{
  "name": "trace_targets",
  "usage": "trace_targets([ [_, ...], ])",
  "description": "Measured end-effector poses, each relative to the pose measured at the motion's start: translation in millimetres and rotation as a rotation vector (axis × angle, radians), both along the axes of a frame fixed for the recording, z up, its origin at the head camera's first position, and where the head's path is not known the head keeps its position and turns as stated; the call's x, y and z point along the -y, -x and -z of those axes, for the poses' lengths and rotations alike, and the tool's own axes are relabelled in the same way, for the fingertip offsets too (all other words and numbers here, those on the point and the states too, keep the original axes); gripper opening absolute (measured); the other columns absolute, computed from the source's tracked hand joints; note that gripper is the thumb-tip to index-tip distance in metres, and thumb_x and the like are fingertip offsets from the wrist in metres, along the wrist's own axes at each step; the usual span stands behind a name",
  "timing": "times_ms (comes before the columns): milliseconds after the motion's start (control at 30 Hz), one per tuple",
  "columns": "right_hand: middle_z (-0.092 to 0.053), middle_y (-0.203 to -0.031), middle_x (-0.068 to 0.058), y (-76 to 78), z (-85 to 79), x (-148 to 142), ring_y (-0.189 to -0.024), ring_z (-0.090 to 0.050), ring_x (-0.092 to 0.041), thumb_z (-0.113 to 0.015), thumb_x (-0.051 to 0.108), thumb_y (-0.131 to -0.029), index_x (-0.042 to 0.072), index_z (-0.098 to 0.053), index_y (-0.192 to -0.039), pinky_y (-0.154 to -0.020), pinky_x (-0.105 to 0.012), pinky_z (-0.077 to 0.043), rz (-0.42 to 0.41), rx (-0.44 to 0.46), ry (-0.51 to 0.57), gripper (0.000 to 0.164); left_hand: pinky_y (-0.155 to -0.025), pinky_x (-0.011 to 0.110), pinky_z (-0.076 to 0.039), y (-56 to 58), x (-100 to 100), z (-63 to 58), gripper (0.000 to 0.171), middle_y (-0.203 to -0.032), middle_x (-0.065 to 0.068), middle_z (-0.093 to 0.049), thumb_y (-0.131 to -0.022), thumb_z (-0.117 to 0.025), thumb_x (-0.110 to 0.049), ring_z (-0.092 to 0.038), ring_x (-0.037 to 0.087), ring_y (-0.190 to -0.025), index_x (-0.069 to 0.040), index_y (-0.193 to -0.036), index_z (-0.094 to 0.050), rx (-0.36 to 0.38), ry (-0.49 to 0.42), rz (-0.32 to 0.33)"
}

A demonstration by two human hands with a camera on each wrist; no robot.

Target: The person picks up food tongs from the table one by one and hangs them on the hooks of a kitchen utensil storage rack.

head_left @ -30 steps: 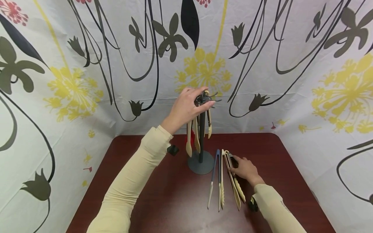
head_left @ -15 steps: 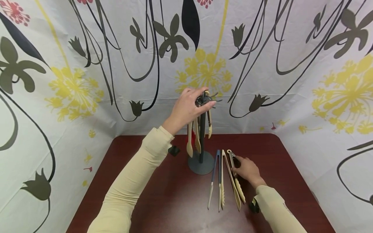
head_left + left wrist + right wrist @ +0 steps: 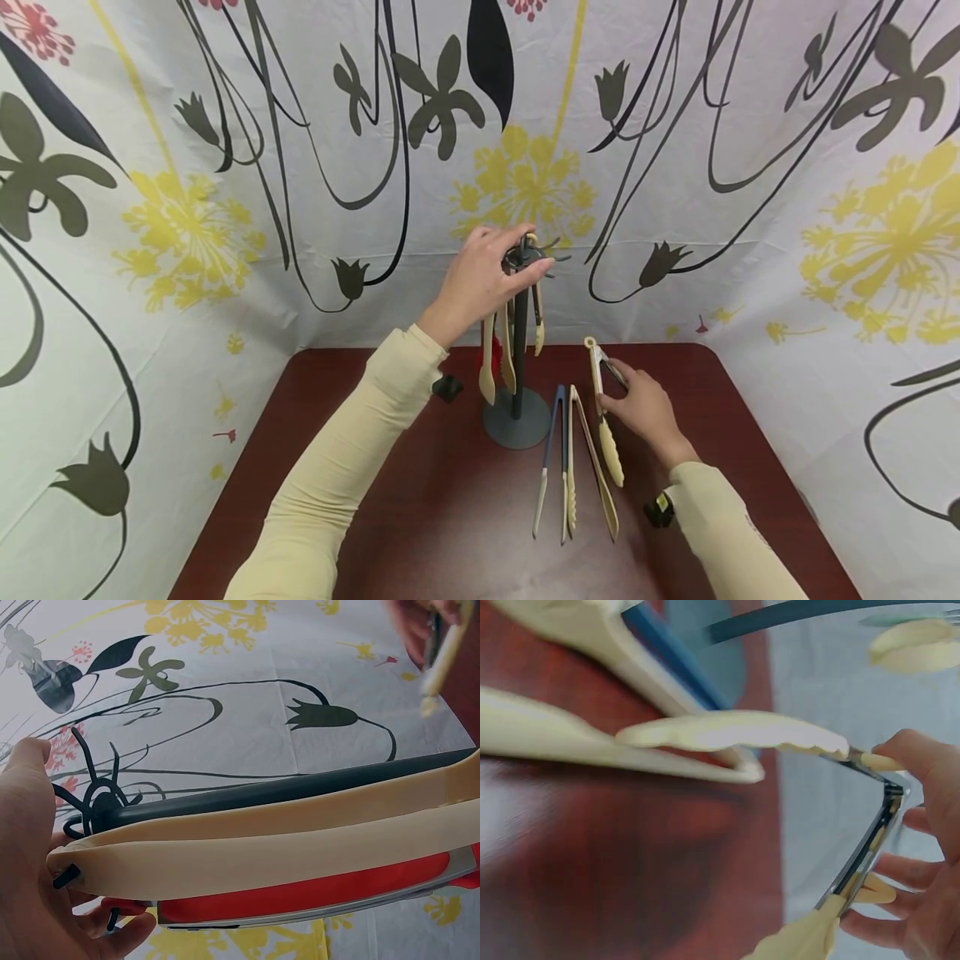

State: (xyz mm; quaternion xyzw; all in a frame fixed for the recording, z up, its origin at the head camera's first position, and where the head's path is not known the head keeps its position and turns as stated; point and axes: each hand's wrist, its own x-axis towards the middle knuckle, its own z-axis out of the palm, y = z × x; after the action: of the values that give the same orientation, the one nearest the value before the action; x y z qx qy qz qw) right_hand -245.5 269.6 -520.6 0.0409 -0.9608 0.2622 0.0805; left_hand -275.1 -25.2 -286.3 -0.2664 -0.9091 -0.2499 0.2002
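Observation:
My left hand point(image 3: 483, 271) grips the hooked top of a dark utensil stand point(image 3: 518, 367), thumb and fingers around its hooks. Cream tongs point(image 3: 262, 859) hang from a hook beside that hand, with red tongs point(image 3: 300, 889) behind them. My right hand point(image 3: 647, 407) holds metal tongs with cream scalloped heads point(image 3: 611, 454), raised off the table to the right of the stand. In the right wrist view these tongs spread apart between thumb and fingers point(image 3: 900, 870). Blue tongs with pale tips point(image 3: 560, 425) and cream tongs point(image 3: 602, 483) lie spread on the table, left of my right hand.
The stand's round base point(image 3: 517, 423) rests on the dark red table point(image 3: 420, 500). Another pair of cream-tipped tongs point(image 3: 539, 329) hangs on the stand's right side. Patterned cloth point(image 3: 675, 108) encloses the table's back and sides.
My right hand has lifted the cream-headed metal tongs from the table and moved them up toward the back. My left hand stays on the stand's top.

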Motion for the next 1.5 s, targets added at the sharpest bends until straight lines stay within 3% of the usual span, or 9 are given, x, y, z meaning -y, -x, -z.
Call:
trace_targets([
  [233,-0.064,-0.126,-0.021,2.4,-43.1,16,-0.112,-0.062,-0.040,-0.074,0.031,-0.088,0.016,-0.046,-0.149,-0.090,-0.059,-0.050,-0.049,-0.185,0.162,0.069,-0.087,0.039,-0.051,0.6,0,0.9,0.062,-0.133,0.003,-0.065,-0.094,-0.054,-0.060,-0.051,0.021,-0.111,-0.024,-0.145,-0.051,-0.010,0.001,-0.004],
  [367,-0.061,-0.133,-0.020,3.0,-67.5,23,-0.115,-0.063,-0.039,-0.075,0.029,-0.088,0.021,-0.045,-0.150,-0.089,-0.057,-0.053,-0.093,-0.232,0.285,0.069,-0.086,0.039,-0.052,1.1,0,0.9,0.061,-0.132,0.003,-0.065,-0.094,-0.055,-0.058,-0.051,0.021,-0.111,-0.024,-0.145,-0.051,-0.010,-0.011,0.004],
  [500,-0.057,-0.140,-0.017,3.0,-90.1,26,-0.113,-0.064,-0.037,-0.075,0.031,-0.088,0.032,-0.043,-0.150,-0.082,-0.038,-0.057,-0.137,-0.220,0.386,0.070,-0.085,0.039,-0.052,0.9,1,0.9,0.060,-0.133,0.003,-0.064,-0.095,-0.055,-0.057,-0.050,0.020,-0.113,-0.025,-0.145,-0.050,0.002,-0.016,0.006],
  [667,-0.055,-0.143,-0.011,7.3,-112.6,30,-0.116,-0.062,-0.029,-0.075,0.030,-0.088,0.040,-0.045,-0.147,-0.080,-0.013,-0.051,-0.185,-0.178,0.533,0.067,-0.088,0.041,-0.051,0.5,2,0.8,0.059,-0.133,0.004,-0.064,-0.095,-0.055,-0.055,-0.051,0.021,-0.116,-0.025,-0.146,-0.050,0.009,-0.012,0.004],
  [833,-0.056,-0.143,-0.010,11.7,-129.9,36,-0.123,-0.056,-0.022,-0.076,0.021,-0.088,0.037,-0.045,-0.147,-0.091,-0.022,-0.051,-0.236,-0.192,0.571,0.069,-0.090,0.042,-0.051,-0.4,2,0.6,0.058,-0.133,0.004,-0.064,-0.096,-0.055,-0.054,-0.051,0.022,-0.116,-0.025,-0.146,-0.050,0.011,-0.012,-0.002],
  [967,-0.053,-0.145,-0.013,4.5,-144.6,42,-0.125,-0.055,-0.028,-0.073,0.015,-0.090,0.032,-0.043,-0.150,-0.094,-0.028,-0.050,-0.279,-0.190,0.564,0.069,-0.090,0.041,-0.051,-1.0,1,-0.8,0.059,-0.134,0.003,-0.063,-0.095,-0.054,-0.055,-0.050,0.021,-0.118,-0.027,-0.146,-0.049,0.025,-0.004,-0.009],
  [1067,-0.053,-0.146,-0.013,2.7,-149.1,45,-0.122,-0.057,-0.030,-0.072,0.012,-0.090,0.030,-0.043,-0.150,-0.095,-0.033,-0.051,-0.303,-0.186,0.576,0.069,-0.089,0.040,-0.051,-1.3,1,-1.5,0.059,-0.134,0.003,-0.063,-0.095,-0.054,-0.055,-0.050,0.021,-0.118,-0.027,-0.147,-0.048,0.027,-0.002,-0.009],
  [1300,-0.054,-0.144,-0.012,14.6,-140.3,45,-0.115,-0.061,-0.022,-0.074,0.012,-0.089,0.030,-0.045,-0.149,-0.092,-0.027,-0.051,-0.354,-0.216,0.576,0.069,-0.087,0.040,-0.051,-1.2,2,-1.2,0.059,-0.135,0.003,-0.063,-0.095,-0.054,-0.056,-0.050,0.021,-0.118,-0.028,-0.147,-0.048,0.034,-0.001,-0.008],
  [1500,-0.057,-0.142,-0.010,16.1,-138.3,47,-0.115,-0.062,-0.028,-0.074,0.014,-0.089,0.032,-0.047,-0.148,-0.092,-0.027,-0.051,-0.372,-0.211,0.578,0.067,-0.087,0.040,-0.051,-0.5,2,-0.7,0.059,-0.136,0.003,-0.062,-0.096,-0.054,-0.056,-0.050,0.021,-0.118,-0.028,-0.148,-0.047,0.032,0.000,-0.003],
])
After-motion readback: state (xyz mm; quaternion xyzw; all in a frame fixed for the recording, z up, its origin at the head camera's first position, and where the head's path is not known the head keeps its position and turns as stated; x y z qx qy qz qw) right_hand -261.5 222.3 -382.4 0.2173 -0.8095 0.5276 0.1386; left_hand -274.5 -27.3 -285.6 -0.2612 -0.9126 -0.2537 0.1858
